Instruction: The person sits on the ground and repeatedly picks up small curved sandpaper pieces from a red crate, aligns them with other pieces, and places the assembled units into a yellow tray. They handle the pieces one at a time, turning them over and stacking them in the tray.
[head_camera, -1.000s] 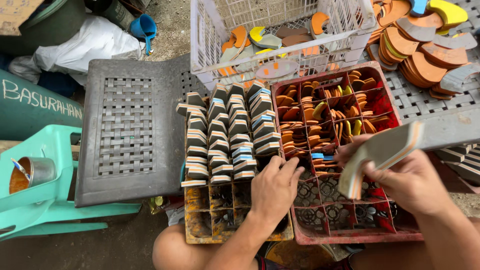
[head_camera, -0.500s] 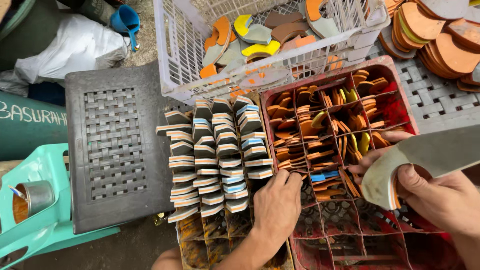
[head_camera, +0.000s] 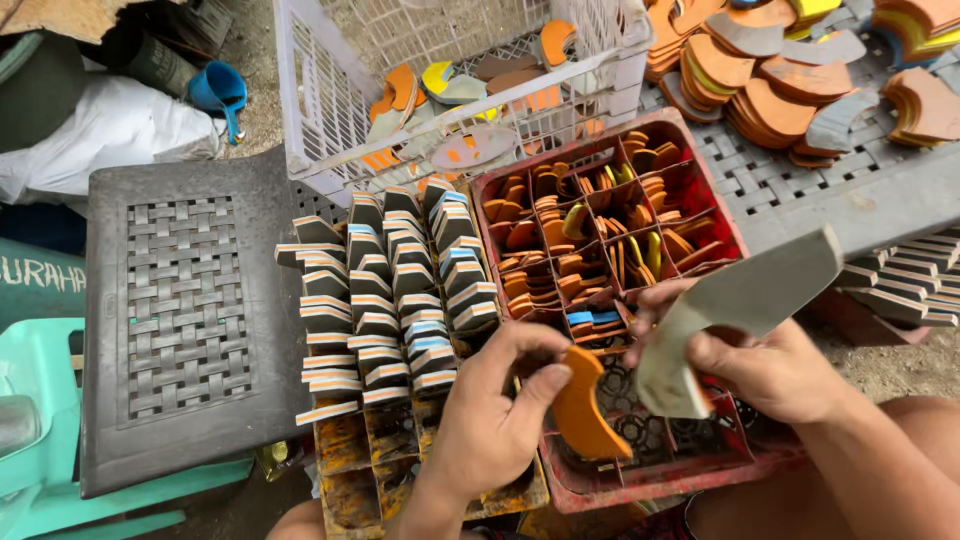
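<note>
- Head view, looking straight down on both hands.
- Left hand (head_camera: 490, 420): fingers pinched closed on a curved orange piece (head_camera: 583, 410), thumb on its top edge, held upright over the near cells of the red crate (head_camera: 720, 190), apparently so its edge can be seen.
- Right hand (head_camera: 770, 375): closed around a long grey sole-shaped blank (head_camera: 735, 315), which angles up to the right, clear of the crate contents.
- The two pieces sit just beside each other, not clearly touching.
- Red crate: far cells packed with orange and yellow curved pieces on edge; near cells mostly bare, so that's where the hands work.
- Left of it, striped layered wedges (head_camera: 395, 290) stacked in neat rows on a yellowish crate (head_camera: 370, 470), grouped by kind.
- Beyond: white basket (head_camera: 330, 110) with loose mixed cutouts; grey woven-pattern stool (head_camera: 185, 310) at left, nothing on it.
- Far right, stacks of orange cutouts (head_camera: 770, 95) on a grey slatted surface.
</note>
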